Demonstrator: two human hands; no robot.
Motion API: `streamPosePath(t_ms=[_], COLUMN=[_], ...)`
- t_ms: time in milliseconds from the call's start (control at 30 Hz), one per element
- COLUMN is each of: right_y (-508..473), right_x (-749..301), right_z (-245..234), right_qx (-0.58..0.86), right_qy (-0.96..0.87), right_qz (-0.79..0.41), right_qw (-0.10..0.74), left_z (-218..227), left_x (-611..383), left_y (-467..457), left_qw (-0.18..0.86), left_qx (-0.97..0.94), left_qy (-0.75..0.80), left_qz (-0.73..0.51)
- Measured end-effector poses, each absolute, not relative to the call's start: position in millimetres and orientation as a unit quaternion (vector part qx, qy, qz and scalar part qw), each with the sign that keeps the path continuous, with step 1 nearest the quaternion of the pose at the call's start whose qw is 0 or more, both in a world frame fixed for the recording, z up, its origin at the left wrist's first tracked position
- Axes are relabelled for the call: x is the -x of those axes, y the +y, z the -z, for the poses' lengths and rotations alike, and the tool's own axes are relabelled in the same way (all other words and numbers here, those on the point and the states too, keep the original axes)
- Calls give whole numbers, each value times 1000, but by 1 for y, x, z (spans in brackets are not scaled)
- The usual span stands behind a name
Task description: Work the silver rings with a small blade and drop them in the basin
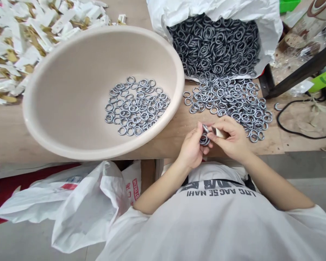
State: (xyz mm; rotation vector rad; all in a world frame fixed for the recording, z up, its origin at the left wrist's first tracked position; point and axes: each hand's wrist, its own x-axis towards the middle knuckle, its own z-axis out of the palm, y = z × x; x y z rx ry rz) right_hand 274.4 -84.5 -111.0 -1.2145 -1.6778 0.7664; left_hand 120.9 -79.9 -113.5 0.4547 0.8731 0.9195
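Note:
My left hand (192,148) is curled around several dark grey rings (204,139) at the table's front edge. Close against it, my right hand (230,139) grips a small tool with a pale, flat handle (219,133); its exact kind is unclear. The tool's tip meets one ring held up by the left fingers. Just beyond my hands lies a loose heap of rings (228,96). To the left, a large beige basin (103,150) holds many more rings (137,108) in its right part.
A white sack (163,14) full of dark rings (217,45) lies open behind the heap. White and tan plastic pieces (19,40) are piled at the far left. A black cable (293,134) and a dark metal bar (304,69) are on the right. White bags (89,203) hang below the table.

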Motion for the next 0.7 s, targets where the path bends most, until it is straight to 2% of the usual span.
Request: streamPosePath(t_ms=[133,500,567,700], right_y=[-92,-78,-81,-93], right_x=[-275,-284,-284,-281], right_z=[117,106,106,99], right_qx=[495,489,513,532], right_qy=[-691,-648,-666,-765], right_qz=[-254,-391,-347,-203], right_qw=[462,434,416,301], left_z=[114,117,114,107], left_x=[-128,-130,-132,-134], left_y=[-83,-84,-83,-82], left_qw=[768,724,718,717], left_qx=[-243,-313,-298,-249], left_qy=[400,423,436,450], left_qz=[-437,-447,-454,-470])
